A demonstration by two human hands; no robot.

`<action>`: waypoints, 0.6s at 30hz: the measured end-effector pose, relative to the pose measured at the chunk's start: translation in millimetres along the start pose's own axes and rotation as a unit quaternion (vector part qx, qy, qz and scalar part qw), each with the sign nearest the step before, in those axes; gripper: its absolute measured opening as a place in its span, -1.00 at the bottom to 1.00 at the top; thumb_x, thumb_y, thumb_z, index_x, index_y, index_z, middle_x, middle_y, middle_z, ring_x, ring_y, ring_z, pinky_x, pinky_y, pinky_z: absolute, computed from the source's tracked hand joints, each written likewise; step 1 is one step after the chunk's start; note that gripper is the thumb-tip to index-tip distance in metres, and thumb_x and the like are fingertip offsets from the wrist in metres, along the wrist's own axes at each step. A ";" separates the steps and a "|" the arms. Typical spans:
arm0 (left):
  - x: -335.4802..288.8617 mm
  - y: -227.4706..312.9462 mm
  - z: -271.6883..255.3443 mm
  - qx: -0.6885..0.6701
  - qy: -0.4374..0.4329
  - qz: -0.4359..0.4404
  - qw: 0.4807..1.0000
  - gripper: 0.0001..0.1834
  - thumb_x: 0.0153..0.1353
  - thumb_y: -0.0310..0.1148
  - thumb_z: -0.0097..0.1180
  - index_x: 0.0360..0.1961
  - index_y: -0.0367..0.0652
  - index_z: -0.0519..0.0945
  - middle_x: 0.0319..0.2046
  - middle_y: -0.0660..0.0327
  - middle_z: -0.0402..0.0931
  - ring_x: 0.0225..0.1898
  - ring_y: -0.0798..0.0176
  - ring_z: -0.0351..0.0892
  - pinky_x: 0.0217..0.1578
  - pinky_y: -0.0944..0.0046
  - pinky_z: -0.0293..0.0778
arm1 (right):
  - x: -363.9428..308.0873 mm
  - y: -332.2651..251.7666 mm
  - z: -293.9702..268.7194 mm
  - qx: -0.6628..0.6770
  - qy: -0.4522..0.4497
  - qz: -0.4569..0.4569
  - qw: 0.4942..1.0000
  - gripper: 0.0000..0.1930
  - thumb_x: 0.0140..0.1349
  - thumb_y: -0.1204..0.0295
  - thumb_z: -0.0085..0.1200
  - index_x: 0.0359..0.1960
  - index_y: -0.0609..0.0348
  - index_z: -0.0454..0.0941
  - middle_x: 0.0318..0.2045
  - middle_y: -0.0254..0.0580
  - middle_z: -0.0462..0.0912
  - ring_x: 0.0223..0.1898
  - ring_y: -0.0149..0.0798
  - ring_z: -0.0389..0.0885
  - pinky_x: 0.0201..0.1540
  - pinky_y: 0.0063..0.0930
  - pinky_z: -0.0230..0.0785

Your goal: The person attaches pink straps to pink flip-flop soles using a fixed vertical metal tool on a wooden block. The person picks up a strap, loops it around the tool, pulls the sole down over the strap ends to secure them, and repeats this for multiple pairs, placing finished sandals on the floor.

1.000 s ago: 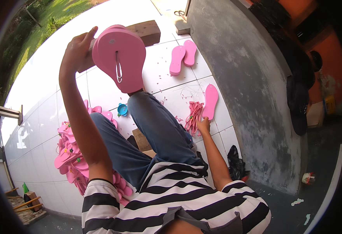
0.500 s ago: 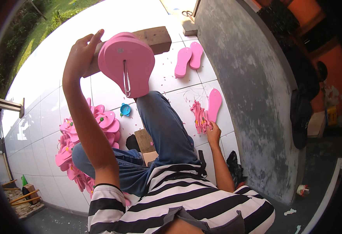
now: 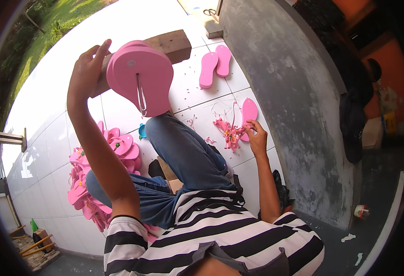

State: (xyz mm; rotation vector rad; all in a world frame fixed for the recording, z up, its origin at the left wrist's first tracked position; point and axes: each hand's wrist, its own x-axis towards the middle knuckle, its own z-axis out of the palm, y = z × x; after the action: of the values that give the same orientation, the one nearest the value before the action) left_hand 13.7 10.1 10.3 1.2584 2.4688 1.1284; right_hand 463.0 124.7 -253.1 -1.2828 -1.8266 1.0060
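Note:
My left hand (image 3: 84, 73) is closed round the left end of a wooden block (image 3: 172, 43), held above my raised knee. Against the block rests a pink flip-flop sole (image 3: 153, 73), with a thin metal wire loop (image 3: 141, 99) sticking out of its middle hole. Low on the right, my right hand (image 3: 258, 138) has its fingertips pinched at a loose bunch of pink sandal straps (image 3: 229, 135) with small coloured decorations. What exactly sits between those fingertips is hard to make out. Beside the bunch a single pink sole (image 3: 249, 110) lies on the floor, partly behind my fingers.
Two more pink soles (image 3: 209, 69) lie farther off on the white tiles. A heap of finished pink flip-flops (image 3: 84, 184) is by my left knee, near a small blue dish (image 3: 142, 131). A grey wall (image 3: 285, 92) runs along the right. Pink scraps dot the floor.
My right hand has moved up slightly, and the strap bunch is now spread out and disarranged, with one strap standing up. The left hand still holds the block and sole.

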 end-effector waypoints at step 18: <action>14.8 -28.9 -7.0 0.105 -0.077 0.070 0.989 -0.28 -0.06 -0.25 0.31 0.17 -0.24 0.39 -0.08 -0.09 0.55 -0.12 -0.14 0.57 -0.09 0.05 0.51 | -11.2 173.1 87.2 -0.016 0.056 0.347 0.936 -0.46 0.17 0.15 0.21 0.07 0.29 0.48 0.05 0.03 0.57 0.04 -0.01 0.56 0.07 -0.28 0.41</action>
State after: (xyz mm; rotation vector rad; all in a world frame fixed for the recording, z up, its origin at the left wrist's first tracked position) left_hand -17.1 6.7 -1.6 1.5358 2.4653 0.7805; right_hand 465.6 133.2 -447.0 -2.0297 -1.3101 1.2225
